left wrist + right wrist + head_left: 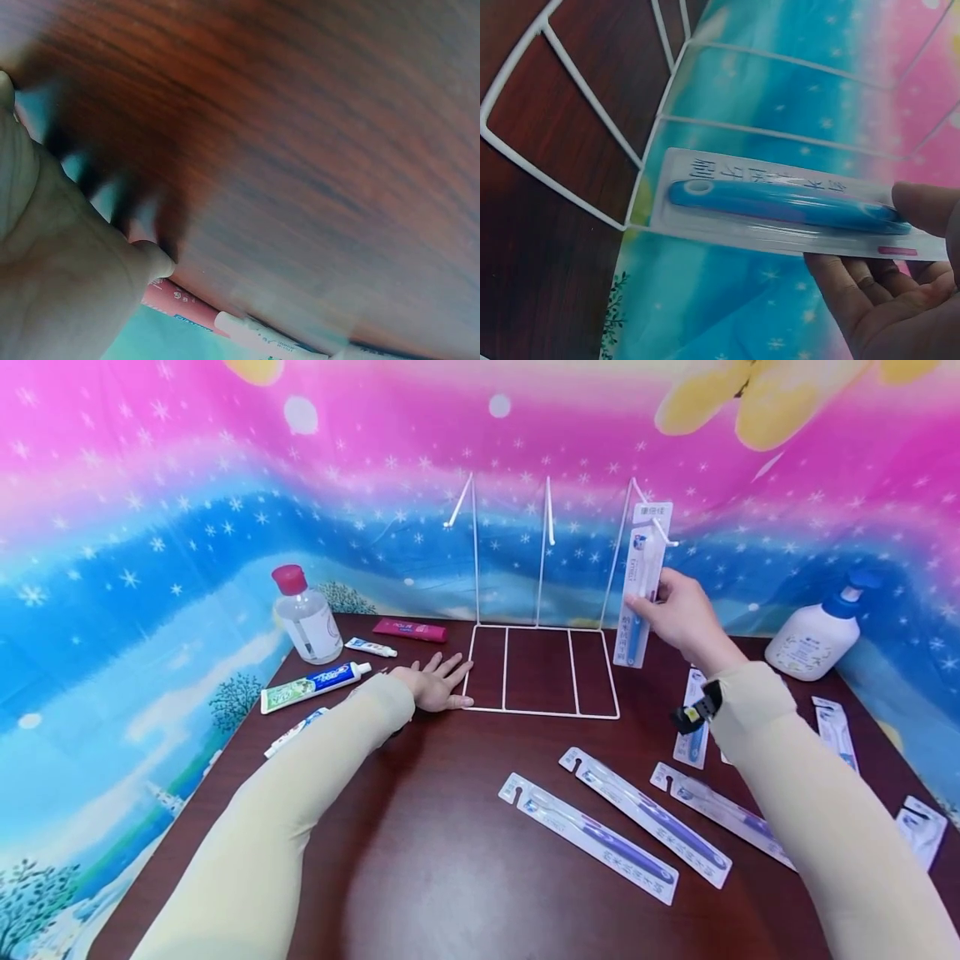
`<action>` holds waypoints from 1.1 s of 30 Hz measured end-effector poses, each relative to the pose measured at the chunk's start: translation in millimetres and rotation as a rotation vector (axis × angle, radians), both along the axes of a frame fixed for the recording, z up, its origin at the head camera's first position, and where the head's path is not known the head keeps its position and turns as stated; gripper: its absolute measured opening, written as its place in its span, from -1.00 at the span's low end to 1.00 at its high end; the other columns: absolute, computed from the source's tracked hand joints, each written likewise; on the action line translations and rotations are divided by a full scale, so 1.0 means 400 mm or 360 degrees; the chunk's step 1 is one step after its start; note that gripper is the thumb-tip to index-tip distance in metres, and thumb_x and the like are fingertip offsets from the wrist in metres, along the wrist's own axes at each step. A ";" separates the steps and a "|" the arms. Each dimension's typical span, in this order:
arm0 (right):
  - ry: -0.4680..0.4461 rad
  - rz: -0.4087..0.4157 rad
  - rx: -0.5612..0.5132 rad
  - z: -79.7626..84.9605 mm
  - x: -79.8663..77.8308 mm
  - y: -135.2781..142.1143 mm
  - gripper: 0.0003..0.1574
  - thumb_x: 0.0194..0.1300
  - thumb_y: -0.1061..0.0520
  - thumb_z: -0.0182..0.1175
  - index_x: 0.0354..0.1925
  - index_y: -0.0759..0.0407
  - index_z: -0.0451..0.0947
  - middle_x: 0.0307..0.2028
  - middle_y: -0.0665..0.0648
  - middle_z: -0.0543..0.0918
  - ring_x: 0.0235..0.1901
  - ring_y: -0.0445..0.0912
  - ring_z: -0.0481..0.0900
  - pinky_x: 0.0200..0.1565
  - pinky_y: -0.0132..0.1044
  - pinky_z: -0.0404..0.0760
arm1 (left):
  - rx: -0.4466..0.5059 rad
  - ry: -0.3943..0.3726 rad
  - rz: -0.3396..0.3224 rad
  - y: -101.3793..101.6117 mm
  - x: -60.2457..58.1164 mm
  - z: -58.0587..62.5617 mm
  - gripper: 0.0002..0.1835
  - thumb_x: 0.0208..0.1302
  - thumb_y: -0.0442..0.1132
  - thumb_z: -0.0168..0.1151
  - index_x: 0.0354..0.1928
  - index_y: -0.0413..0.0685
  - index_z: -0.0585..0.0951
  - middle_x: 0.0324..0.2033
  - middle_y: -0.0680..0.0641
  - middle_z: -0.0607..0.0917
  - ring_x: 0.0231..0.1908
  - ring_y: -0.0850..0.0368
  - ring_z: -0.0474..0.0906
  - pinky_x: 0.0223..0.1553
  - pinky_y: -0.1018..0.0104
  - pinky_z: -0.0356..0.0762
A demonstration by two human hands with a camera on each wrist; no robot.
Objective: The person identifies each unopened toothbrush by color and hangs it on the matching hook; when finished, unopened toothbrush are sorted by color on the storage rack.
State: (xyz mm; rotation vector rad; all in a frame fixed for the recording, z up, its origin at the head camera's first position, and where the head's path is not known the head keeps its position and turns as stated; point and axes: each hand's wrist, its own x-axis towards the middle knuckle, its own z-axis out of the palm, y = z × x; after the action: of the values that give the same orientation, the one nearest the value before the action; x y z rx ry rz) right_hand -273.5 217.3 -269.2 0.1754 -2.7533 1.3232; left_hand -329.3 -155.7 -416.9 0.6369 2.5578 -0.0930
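Observation:
A white wire rack (542, 713) with three upright hooks stands on the dark wood table. My right hand (686, 614) pinches a packaged toothbrush (637, 602) with a blue handle, upright at the rack's right hook, whose tip shows across the upper part of the pack. In the right wrist view, thumb and fingers hold the package (780, 206) by one end; whether the hook passes through its slot cannot be told. My left hand (435, 683) lies with fingers spread at the left side of the rack base, touching its wire.
Several packaged toothbrushes (588, 837) lie on the table's right half. To the left are a clear bottle with red cap (309, 618), a green-blue toothpaste tube (315, 687), a small white tube (371, 647) and a pink tube (410, 630). A pump bottle (813, 639) stands right.

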 end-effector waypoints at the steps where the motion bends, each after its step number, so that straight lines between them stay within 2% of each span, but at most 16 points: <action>1: -0.0002 0.0008 -0.0002 -0.001 -0.018 -0.002 -0.28 0.31 -0.07 0.07 0.34 0.17 0.18 0.18 0.28 0.39 0.05 0.14 0.46 0.00 0.05 0.43 | 0.0005 -0.0006 0.0003 -0.001 0.000 -0.004 -0.02 0.01 0.58 -0.45 0.38 0.36 -0.46 0.39 0.10 -0.44 0.35 -0.09 -0.54 0.22 -0.24 -0.35; 6: 0.0004 0.0012 0.0050 0.000 -0.098 0.001 -0.34 0.34 0.01 0.06 0.30 0.24 0.22 0.15 0.33 0.41 0.04 0.17 0.47 -0.02 0.02 0.46 | 0.0011 -0.0029 -0.0001 0.002 -0.007 -0.020 -0.02 0.02 0.58 -0.42 0.37 0.37 -0.46 0.39 0.11 -0.45 0.34 -0.06 -0.56 0.22 -0.23 -0.35; 10: -0.0033 -0.0013 0.0105 0.008 -0.147 0.007 -0.36 0.35 0.02 0.03 0.30 0.28 0.21 0.15 0.35 0.40 0.05 0.19 0.46 -0.01 0.00 0.45 | 0.0012 -0.0025 -0.0005 0.007 -0.009 -0.025 -0.04 0.03 0.57 -0.42 0.37 0.38 -0.46 0.39 0.12 -0.46 0.34 -0.06 -0.57 0.23 -0.22 -0.34; 14: -0.0087 -0.0034 0.0162 0.009 -0.187 0.005 -0.34 0.38 -0.01 -0.01 0.32 0.27 0.16 0.16 0.35 0.39 0.07 0.21 0.43 0.02 0.06 0.40 | 0.0005 -0.0031 -0.0002 0.006 -0.003 -0.028 -0.05 0.04 0.57 -0.41 0.36 0.41 -0.47 0.39 0.13 -0.46 0.34 -0.06 -0.58 0.24 -0.20 -0.32; 17: -0.0117 -0.0023 0.0146 0.002 -0.212 -0.004 -0.32 0.38 -0.02 -0.02 0.32 0.29 0.14 0.17 0.36 0.37 0.09 0.24 0.40 0.06 0.08 0.36 | 0.0003 -0.0041 0.0008 0.000 0.013 -0.022 -0.05 0.07 0.55 -0.39 0.37 0.39 -0.45 0.39 0.11 -0.44 0.34 -0.07 -0.57 0.24 -0.21 -0.33; 21: -0.0134 0.0009 0.0127 -0.007 -0.232 -0.014 -0.31 0.37 -0.02 0.00 0.32 0.30 0.14 0.18 0.37 0.36 0.09 0.25 0.40 0.07 0.07 0.35 | 0.0024 -0.0049 0.0008 -0.008 0.035 -0.005 -0.06 0.12 0.51 -0.36 0.41 0.31 -0.40 0.41 0.06 -0.39 0.35 -0.11 -0.53 0.22 -0.24 -0.33; 24: -0.0138 0.0025 0.0143 -0.004 -0.236 -0.012 -0.29 0.36 -0.05 0.00 0.32 0.29 0.14 0.18 0.37 0.37 0.09 0.25 0.41 0.07 0.08 0.36 | 0.0051 -0.0048 -0.0002 -0.009 0.034 -0.001 -0.06 0.12 0.50 -0.35 0.41 0.29 -0.38 0.41 0.04 -0.38 0.35 -0.13 -0.53 0.21 -0.26 -0.34; 33: -0.0202 0.0041 0.0169 0.015 -0.243 0.010 -0.17 0.30 -0.20 0.03 0.33 0.24 0.13 0.18 0.33 0.37 0.10 0.20 0.41 0.08 0.08 0.34 | 0.0022 -0.0014 0.0003 -0.005 -0.012 -0.012 -0.02 0.03 0.57 -0.38 0.38 0.38 -0.44 0.40 0.10 -0.43 0.34 -0.08 -0.56 0.23 -0.22 -0.33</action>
State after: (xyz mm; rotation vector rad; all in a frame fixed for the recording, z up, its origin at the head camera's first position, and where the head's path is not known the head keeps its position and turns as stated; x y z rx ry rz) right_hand -370.5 221.3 -263.3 0.1384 -2.9392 1.2360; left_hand -334.1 -157.8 -421.6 0.6387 2.5524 -0.0713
